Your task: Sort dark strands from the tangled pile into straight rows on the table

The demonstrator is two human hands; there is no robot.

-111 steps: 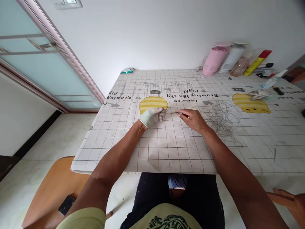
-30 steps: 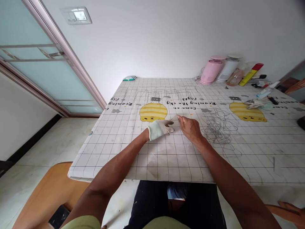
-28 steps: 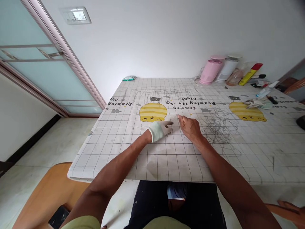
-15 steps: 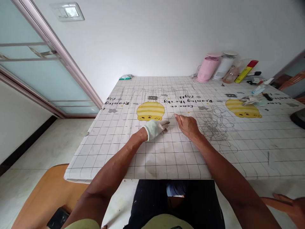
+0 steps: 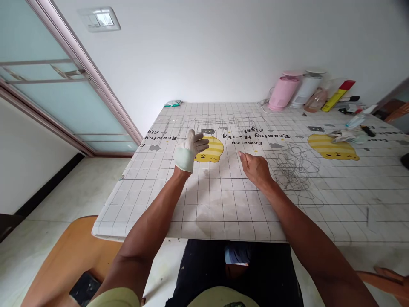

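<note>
My left hand (image 5: 192,147), in a pale work glove, is lifted over the tablecloth beside the yellow striped print. Its fingers are stretched out and nothing shows in them. My bare right hand (image 5: 254,167) rests near the middle of the cloth, thumb and forefinger pinched on what looks like a thin wire; a faint length sticks out to the left. Right of that hand lies a loose tangle of thin dark wires (image 5: 292,170). More thin wire strands (image 5: 198,121) are spread in a row across the far part of the cloth.
A checked tablecloth (image 5: 204,213) covers the table. At the back right stand a pink cylindrical device (image 5: 283,94), a white one (image 5: 305,91), bottles and a yellow-red box (image 5: 338,96). A crumpled glove (image 5: 347,135) lies at right. A phone (image 5: 85,288) sits on a wooden chair (image 5: 60,260).
My left hand has moved left and up, away from my right hand, and its fingers have straightened. The right hand has stayed nearly in place, still pinched.
</note>
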